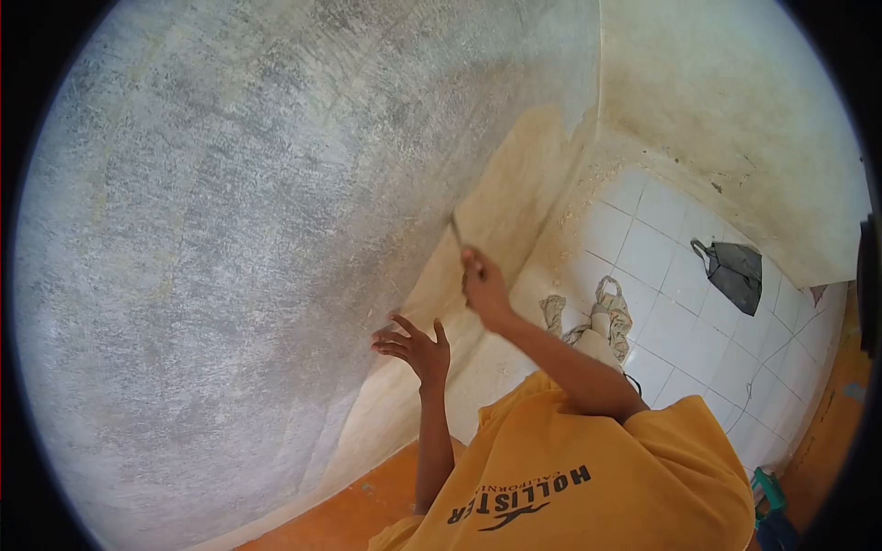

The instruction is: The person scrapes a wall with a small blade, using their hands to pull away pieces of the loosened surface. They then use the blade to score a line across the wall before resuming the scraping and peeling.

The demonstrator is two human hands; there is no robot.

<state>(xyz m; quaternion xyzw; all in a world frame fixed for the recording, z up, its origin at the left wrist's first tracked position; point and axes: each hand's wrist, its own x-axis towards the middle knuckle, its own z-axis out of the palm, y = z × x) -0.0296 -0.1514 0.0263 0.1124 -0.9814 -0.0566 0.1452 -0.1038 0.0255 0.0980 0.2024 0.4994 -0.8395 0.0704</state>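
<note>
My right hand [485, 289] is closed around the handle of a scraper [456, 230], its thin dark blade seen nearly edge-on. The blade tip is right at the line where the mottled grey wall surface [257, 202] meets a smooth tan patch [514, 170]. Lower down and to the left, my left hand [418, 349] is spread open, fingertips at the grey surface near the same line. Nothing shows in its fingers.
White tiles [643, 253] cover part of the floor, with crumbs along the wall's foot. A dark bag [735, 275] lies there, and crumpled beige cloth [616, 308] is near my feet. A thin cord [751, 386] crosses the tiles. Orange floor [322, 519] shows below.
</note>
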